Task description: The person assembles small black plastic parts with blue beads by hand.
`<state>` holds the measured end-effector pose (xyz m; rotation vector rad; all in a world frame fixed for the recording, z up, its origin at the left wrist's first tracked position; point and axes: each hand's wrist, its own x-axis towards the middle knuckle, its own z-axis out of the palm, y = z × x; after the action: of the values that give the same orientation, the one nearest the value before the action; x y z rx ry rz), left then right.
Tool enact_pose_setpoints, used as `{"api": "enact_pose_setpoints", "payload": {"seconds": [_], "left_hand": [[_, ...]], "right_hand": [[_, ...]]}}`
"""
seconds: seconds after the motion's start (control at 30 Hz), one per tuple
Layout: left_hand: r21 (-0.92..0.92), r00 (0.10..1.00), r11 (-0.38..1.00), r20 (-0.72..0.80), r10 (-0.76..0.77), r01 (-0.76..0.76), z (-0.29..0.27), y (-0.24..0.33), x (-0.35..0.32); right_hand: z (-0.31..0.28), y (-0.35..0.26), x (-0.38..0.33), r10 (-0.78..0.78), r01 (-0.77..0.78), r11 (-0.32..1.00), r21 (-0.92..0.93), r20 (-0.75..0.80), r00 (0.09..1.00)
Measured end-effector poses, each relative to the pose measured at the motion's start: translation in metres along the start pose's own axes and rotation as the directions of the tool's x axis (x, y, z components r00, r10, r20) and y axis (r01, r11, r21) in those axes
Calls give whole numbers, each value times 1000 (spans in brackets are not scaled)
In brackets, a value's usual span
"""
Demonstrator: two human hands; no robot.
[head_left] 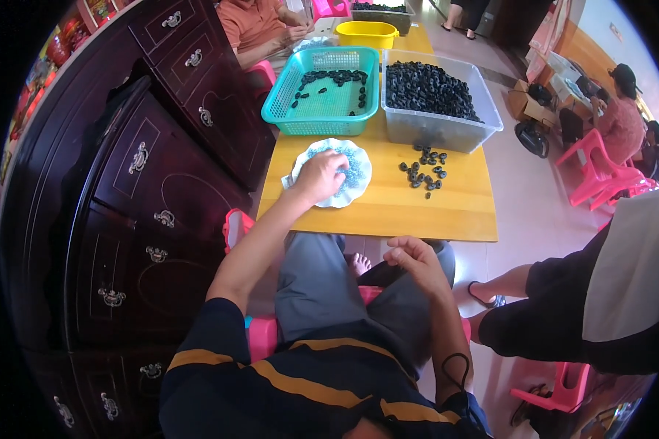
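Reaching left hand [319, 175] into white plate [359, 189]

Light: bright, even daylight, perhaps from the upper right.
Shadows: soft, faint.
Edges: heavy fisheye bending, black vignette corners.
Focus: centre sharp, rim slightly smeared.

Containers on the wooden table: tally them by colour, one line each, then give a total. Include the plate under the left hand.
Teal basket: 1
Clear plastic bin: 1
Yellow tub: 1
White scalloped plate, under the left hand: 1
Total: 4

A further dark tray at the far end is cut off by the picture's edge and is not counted.
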<state>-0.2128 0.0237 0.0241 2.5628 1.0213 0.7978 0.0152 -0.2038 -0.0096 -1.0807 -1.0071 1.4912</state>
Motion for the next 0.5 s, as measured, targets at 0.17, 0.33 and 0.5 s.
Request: {"api": "enact_pose_setpoints", "payload": {"seconds": [0.17, 0.33, 0.5], "left_hand": [[-164, 991, 986, -134, -22, 0, -20, -6, 3], [-241, 994, 966, -43, -104, 90, -19, -19, -5], [-82, 945, 967, -209, -253, 241, -42, -47, -17]], "right_hand": [[1, -2, 0, 12, -12, 1000, -13, 11, 1000], [0, 1, 2, -2, 2, 1000, -15, 23, 1000], [2, -3, 1, 18, -18, 1000, -6, 5, 1000]]}}
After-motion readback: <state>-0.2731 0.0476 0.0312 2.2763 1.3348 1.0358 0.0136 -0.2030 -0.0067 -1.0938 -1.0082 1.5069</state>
